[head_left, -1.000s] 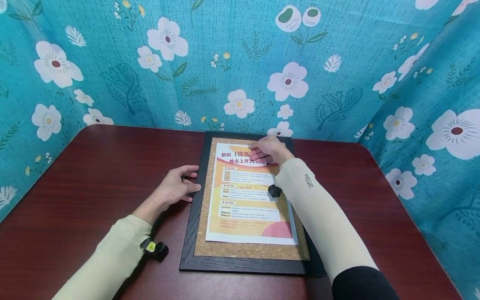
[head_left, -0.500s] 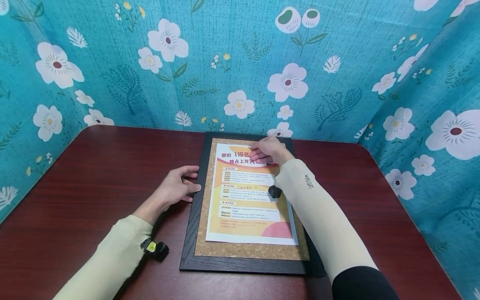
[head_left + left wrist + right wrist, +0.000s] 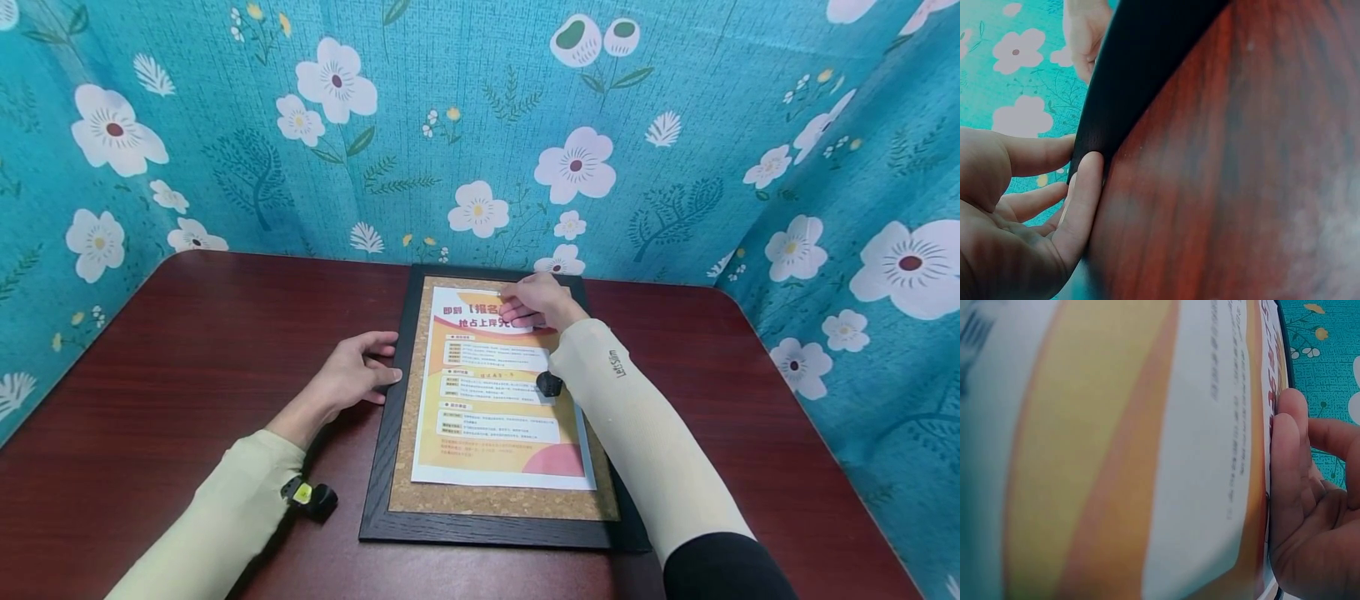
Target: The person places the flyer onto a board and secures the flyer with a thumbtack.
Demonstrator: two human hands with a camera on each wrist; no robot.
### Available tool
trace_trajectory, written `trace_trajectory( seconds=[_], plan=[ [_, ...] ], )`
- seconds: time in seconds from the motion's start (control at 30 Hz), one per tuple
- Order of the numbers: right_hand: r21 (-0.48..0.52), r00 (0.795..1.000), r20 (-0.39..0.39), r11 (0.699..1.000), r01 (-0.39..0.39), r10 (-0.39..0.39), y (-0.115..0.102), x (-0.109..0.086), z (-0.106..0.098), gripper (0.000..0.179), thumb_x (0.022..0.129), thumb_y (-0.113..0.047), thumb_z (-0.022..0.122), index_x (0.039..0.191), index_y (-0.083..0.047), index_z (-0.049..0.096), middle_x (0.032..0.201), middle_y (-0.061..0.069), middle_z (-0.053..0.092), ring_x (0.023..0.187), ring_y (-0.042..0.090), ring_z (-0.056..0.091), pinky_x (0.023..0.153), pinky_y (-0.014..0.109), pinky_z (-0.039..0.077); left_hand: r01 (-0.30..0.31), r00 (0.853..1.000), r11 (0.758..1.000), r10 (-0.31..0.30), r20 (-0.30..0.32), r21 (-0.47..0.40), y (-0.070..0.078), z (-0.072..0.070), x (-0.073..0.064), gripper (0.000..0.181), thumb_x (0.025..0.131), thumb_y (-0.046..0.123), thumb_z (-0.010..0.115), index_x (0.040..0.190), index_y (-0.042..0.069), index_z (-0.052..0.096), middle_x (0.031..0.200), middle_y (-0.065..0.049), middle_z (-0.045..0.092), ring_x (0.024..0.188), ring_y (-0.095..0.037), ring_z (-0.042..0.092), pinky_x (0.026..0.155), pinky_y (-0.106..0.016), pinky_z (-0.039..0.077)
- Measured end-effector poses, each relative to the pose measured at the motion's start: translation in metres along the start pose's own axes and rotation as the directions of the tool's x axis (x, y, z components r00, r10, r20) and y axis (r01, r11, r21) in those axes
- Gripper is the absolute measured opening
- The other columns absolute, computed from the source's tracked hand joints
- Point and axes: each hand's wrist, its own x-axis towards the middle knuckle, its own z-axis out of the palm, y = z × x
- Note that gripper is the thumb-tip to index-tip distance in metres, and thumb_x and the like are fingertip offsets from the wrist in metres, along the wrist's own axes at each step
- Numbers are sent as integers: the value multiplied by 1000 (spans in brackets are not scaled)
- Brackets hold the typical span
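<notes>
A printed sheet [image 3: 495, 400], yellow and orange with red lettering, lies on a cork board [image 3: 502, 502] inside a black frame [image 3: 487, 527]. At its top edge is my right hand [image 3: 542, 300], fingertips gathered at a tiny shiny pin-like piece [image 3: 500, 293] mostly covered by the fingers. The right wrist view has the lower fingers [image 3: 1288, 450] lying along the sheet. My left hand [image 3: 358, 371] touches the frame's left side with thumb and fingertips. Seen from the left wrist, those fingers [image 3: 1085, 194] rest against the black edge.
The framed board lies on a dark red wooden table [image 3: 225, 358], its far end near a blue flowered curtain [image 3: 420, 142]. Wrist cameras [image 3: 318, 502] are strapped over pale sleeves. The right sleeve [image 3: 645, 433] crosses over the frame's right side.
</notes>
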Motion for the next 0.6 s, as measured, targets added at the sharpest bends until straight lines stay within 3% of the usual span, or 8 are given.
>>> trace_trajectory(
  seconds=[0.4,0.6],
  plan=[
    [-11,1000,-27,1000,-7,7,1,2,1,27,100,-30,64,109,-4,69,86,7,74,68,15,71,65,25,58,-4,1000,1000,4,-4,8,-1,0,0,63,92,-5,65,150,4,42,137,-22,48,97,-28,60,63,-38,61],
    [-13,1000,-5,1000,3,-3,2,2,0,29,100,-31,64,108,-4,69,86,7,74,66,14,71,64,26,58,-8,1000,1000,9,-6,9,-1,1,0,63,92,-5,65,150,3,42,137,-23,48,96,-27,60,63,-38,60]
  ],
)
